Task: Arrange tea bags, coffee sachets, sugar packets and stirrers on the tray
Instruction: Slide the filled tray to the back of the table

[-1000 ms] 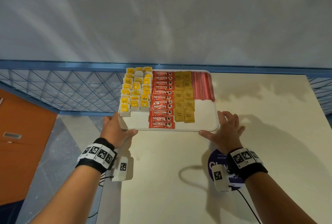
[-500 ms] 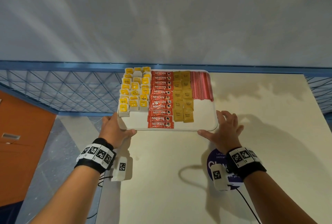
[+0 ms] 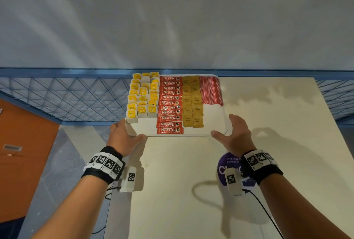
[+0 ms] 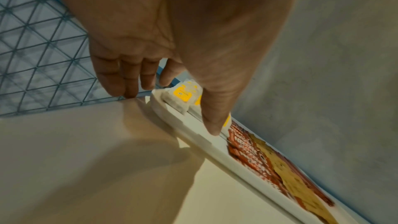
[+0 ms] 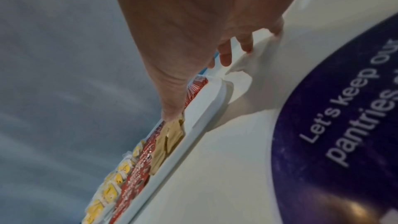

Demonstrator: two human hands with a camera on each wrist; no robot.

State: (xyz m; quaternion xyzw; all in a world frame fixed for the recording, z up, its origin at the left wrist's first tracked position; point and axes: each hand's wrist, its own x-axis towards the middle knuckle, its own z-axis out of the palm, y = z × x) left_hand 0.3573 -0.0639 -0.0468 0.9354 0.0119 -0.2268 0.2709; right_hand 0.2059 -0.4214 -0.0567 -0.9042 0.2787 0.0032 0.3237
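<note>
A white tray [image 3: 212, 121] sits at the far left corner of the cream table [image 3: 268, 143]. From left to right it carries yellow tea bags [image 3: 142, 98], red Nescafe sachets [image 3: 169, 104], brown sugar packets [image 3: 191, 102] and red stirrers [image 3: 210, 90], all in rows. My left hand [image 3: 126, 135] is at the tray's near left corner, its thumb over the front rim [image 4: 215, 149] and its straight fingers beside the corner. At the near right corner my right hand [image 3: 232, 131] lies flat, thumb by the front rim and fingers along the right side. Neither hand curls round anything.
A blue mesh railing [image 3: 67, 100] runs behind and left of the table, under a pale wall. The tray lies close to the table's left edge. A round purple sticker [image 3: 229, 166] is on the table under my right wrist. An orange surface [image 3: 24, 152] is at lower left.
The tray has barely shifted. My right hand's fingers have drawn together and straightened along the tray's right side. My left hand stays at the near left corner.
</note>
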